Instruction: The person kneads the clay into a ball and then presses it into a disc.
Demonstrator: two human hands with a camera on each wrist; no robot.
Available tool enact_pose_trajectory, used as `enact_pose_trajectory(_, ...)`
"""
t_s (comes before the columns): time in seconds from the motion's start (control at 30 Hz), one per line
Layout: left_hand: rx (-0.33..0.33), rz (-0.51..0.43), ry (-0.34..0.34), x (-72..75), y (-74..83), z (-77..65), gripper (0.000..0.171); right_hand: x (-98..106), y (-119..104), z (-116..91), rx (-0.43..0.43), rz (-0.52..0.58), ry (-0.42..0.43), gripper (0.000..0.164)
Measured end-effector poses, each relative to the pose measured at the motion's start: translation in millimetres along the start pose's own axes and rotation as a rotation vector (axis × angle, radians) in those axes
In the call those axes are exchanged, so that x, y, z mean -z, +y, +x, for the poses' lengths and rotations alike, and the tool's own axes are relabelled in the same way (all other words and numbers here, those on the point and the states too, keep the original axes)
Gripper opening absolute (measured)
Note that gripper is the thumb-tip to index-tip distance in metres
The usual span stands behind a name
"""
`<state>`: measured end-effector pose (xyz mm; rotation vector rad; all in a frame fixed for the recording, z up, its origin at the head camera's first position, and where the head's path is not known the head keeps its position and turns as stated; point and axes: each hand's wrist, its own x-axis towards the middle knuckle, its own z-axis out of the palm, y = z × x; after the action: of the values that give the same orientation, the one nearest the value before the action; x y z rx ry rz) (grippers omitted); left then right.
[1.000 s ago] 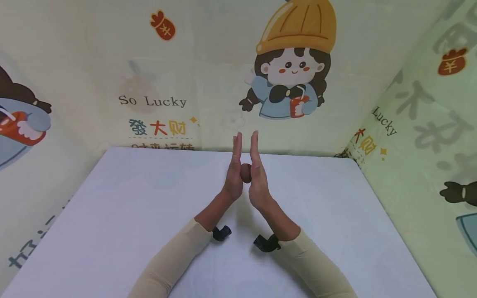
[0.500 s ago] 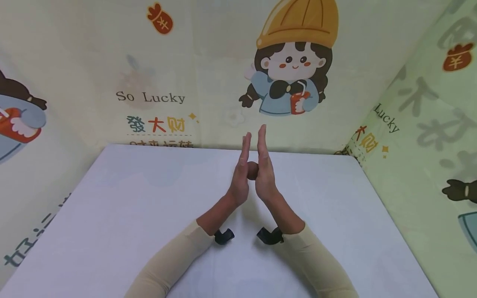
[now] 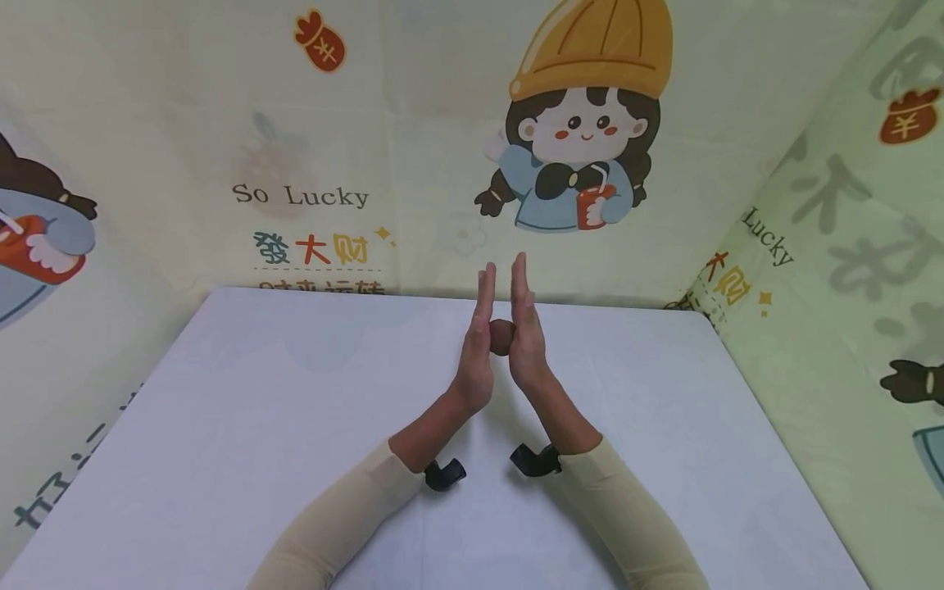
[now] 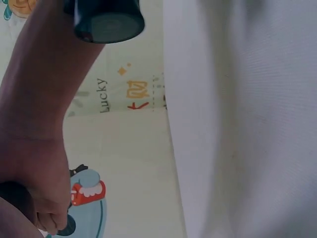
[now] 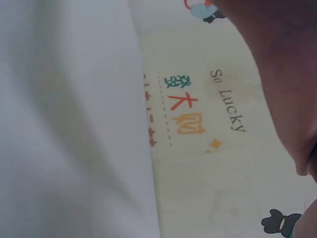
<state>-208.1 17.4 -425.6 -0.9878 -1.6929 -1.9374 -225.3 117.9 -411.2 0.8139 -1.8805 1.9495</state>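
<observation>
A small dark brown ball point(image 3: 502, 337) is pressed between my two palms, above the white table. My left hand point(image 3: 473, 360) stands upright on its left side, fingers straight and pointing up and away. Facing it, my right hand point(image 3: 528, 352) is flat too, its fingertips reaching a little higher in the head view. The left wrist view catches part of the ball point(image 4: 17, 198) between the right hand point(image 4: 42, 171) and an edge of the left hand point(image 4: 15, 229). In the right wrist view, the left forearm point(image 5: 282, 59) covers the upper right, with most of both hands cut off.
The white table point(image 3: 295, 410) spreads under both arms, its far edge against a printed cloth wall point(image 3: 428, 147). A second cloth wall point(image 3: 833, 270) borders the right side. Black wrist cameras point(image 3: 446, 474) sit at the inner side of each beige cuff.
Both hands and the ball have shifted right. The right hand slid forward against the left, then slightly back. The palms stay facing each other with the ball between them.
</observation>
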Motion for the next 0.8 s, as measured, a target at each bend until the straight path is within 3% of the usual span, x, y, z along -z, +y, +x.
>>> enact_pose_trajectory(0.13, 0.008, -0.009, 0.013, 1.4, 2.9, 1.2, 0.073, -0.2, 7.7, -0.5, -0.023, 0.024, -0.006, 0.075)
enact_pose_trajectory(0.47, 0.049, -0.04, 0.076, 9.6, 9.6, 6.2, 0.067, -12.8, 14.7, -5.0, -0.04, 0.001, 0.001, 0.076)
enact_pose_trajectory(0.8, 0.086, -0.013, 0.175, 22.8, 5.9, 13.9, 0.083, -32.7, 11.4, -15.6, 0.059, -0.037, -0.064, 0.078)
